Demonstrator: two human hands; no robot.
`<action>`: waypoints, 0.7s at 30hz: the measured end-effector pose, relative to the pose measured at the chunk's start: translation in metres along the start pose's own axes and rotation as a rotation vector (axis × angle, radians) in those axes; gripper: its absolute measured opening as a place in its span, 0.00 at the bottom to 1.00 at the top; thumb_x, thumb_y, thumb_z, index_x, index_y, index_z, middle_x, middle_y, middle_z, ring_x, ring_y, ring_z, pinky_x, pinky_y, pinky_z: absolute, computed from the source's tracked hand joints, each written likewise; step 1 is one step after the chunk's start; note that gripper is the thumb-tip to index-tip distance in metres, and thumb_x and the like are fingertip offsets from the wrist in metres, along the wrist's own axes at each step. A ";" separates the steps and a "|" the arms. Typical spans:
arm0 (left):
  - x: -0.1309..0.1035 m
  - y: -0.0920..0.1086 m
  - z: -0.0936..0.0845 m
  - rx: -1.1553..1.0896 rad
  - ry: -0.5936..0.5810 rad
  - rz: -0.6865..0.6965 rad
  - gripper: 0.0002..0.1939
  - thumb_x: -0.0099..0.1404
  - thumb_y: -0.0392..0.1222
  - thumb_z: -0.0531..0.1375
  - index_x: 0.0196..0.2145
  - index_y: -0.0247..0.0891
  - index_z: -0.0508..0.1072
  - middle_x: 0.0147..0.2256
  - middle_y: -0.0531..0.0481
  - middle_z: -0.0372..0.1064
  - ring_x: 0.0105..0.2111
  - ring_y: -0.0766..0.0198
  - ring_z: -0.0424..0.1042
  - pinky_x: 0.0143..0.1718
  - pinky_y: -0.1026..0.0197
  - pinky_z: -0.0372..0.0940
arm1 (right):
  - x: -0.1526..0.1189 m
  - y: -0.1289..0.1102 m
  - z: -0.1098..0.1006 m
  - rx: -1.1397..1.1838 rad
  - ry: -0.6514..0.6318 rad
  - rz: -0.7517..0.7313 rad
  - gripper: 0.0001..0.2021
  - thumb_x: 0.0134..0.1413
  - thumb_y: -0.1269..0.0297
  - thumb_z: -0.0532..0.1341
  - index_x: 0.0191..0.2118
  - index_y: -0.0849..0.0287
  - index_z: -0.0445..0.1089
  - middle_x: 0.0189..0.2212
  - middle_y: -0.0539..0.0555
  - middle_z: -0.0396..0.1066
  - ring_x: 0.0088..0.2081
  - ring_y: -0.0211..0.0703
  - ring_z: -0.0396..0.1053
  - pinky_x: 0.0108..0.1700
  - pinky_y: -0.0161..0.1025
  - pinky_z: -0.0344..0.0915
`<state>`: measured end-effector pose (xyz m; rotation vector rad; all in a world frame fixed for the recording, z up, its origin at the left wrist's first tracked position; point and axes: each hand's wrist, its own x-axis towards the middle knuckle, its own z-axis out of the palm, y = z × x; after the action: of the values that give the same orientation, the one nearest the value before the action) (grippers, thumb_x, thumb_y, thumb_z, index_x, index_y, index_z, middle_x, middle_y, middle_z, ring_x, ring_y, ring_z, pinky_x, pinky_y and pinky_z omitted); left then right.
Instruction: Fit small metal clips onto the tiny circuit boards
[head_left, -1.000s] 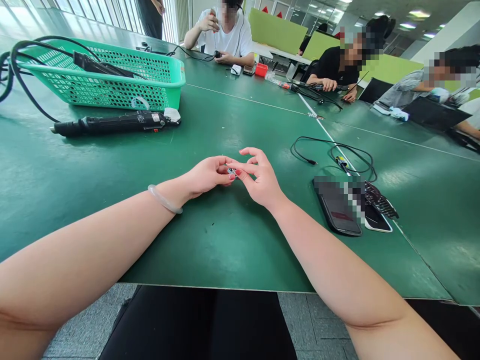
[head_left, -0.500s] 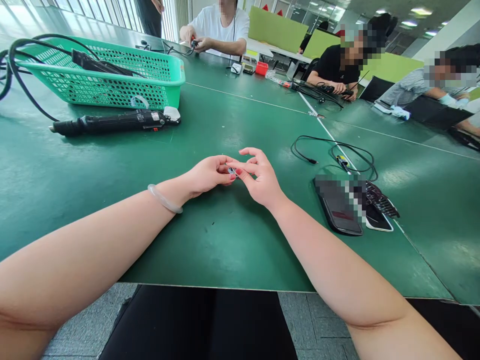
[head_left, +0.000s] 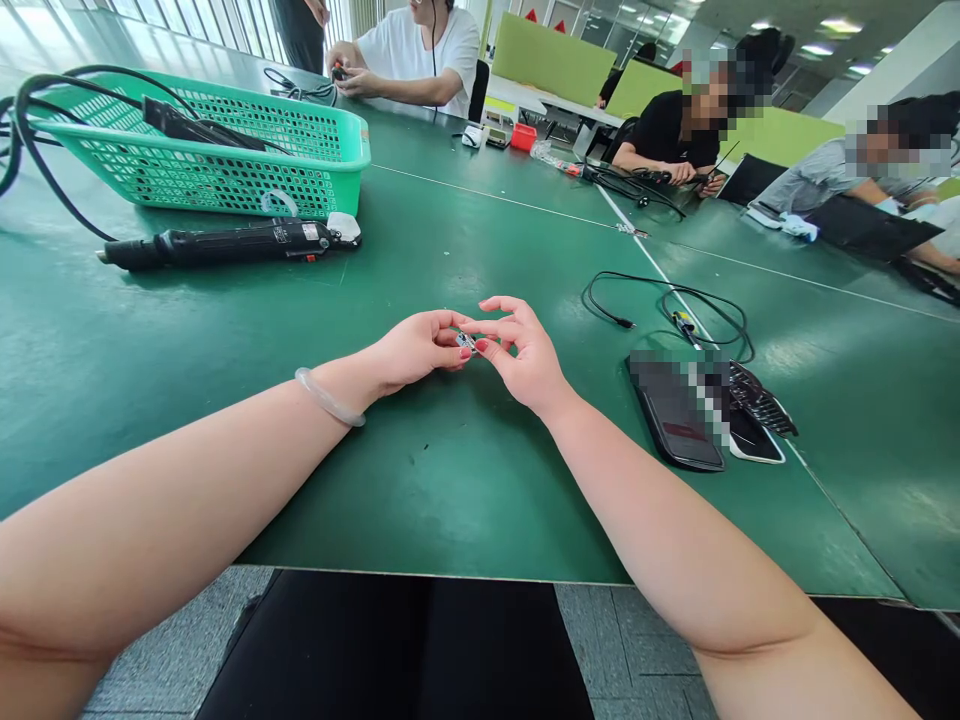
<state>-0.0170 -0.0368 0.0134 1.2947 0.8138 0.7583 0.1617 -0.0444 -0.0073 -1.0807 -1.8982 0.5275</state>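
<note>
A white label with print too small to read sits on the black cylindrical tool (head_left: 225, 244), which lies just in front of the green basket (head_left: 240, 150); a small red mark shows near its white-capped end. No brand can be made out on the dark phone (head_left: 679, 430) or the white-edged phone (head_left: 757, 440) beside it, both partly blurred. The counter (head_left: 420, 500) is smooth, glossy green, crossed by pale seams, with tiny specks and a thin black cable (head_left: 667, 285) looped on the right. Behind it are lime-green partitions (head_left: 555, 58), ceiling lights, window blinds at the upper left and several people at work, one in a white shirt (head_left: 420, 50); grey floor tiles show below the near edge. Near the middle, above the counter, the small metallic part (head_left: 466, 343) is between the two hands: the fingers of the left hand (head_left: 424, 350) pinch it, and those of the right hand (head_left: 521, 355) touch its right side, thumb and forefinger close together, the others loosely spread.
</note>
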 end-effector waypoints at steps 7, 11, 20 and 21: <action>0.001 -0.001 -0.002 0.016 -0.011 0.007 0.13 0.53 0.29 0.64 0.38 0.31 0.70 0.24 0.56 0.65 0.24 0.74 0.62 0.30 0.65 0.57 | -0.001 -0.002 -0.001 0.001 -0.006 0.011 0.10 0.56 0.67 0.61 0.40 0.46 0.78 0.53 0.52 0.64 0.41 0.39 0.66 0.44 0.45 0.71; 0.000 0.000 -0.001 0.028 0.000 -0.002 0.11 0.53 0.28 0.64 0.36 0.31 0.71 0.25 0.55 0.66 0.25 0.74 0.63 0.32 0.65 0.59 | -0.001 -0.003 -0.001 0.015 -0.023 0.003 0.11 0.56 0.68 0.61 0.40 0.47 0.79 0.52 0.52 0.64 0.41 0.38 0.66 0.47 0.46 0.69; 0.000 0.000 -0.002 0.077 -0.009 -0.002 0.12 0.53 0.30 0.64 0.37 0.31 0.73 0.27 0.53 0.69 0.27 0.72 0.65 0.33 0.64 0.61 | -0.001 -0.003 -0.002 0.010 -0.074 0.002 0.12 0.57 0.68 0.59 0.41 0.45 0.78 0.53 0.51 0.63 0.37 0.36 0.65 0.50 0.47 0.69; 0.000 0.000 -0.002 0.079 -0.008 -0.004 0.11 0.53 0.29 0.64 0.36 0.31 0.73 0.27 0.53 0.69 0.27 0.72 0.65 0.32 0.64 0.61 | -0.001 -0.003 -0.002 0.011 -0.076 0.004 0.12 0.57 0.67 0.59 0.41 0.45 0.78 0.53 0.51 0.63 0.36 0.36 0.65 0.50 0.47 0.69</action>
<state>-0.0184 -0.0359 0.0135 1.3657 0.8472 0.7237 0.1620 -0.0467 -0.0046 -1.0712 -1.9565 0.5883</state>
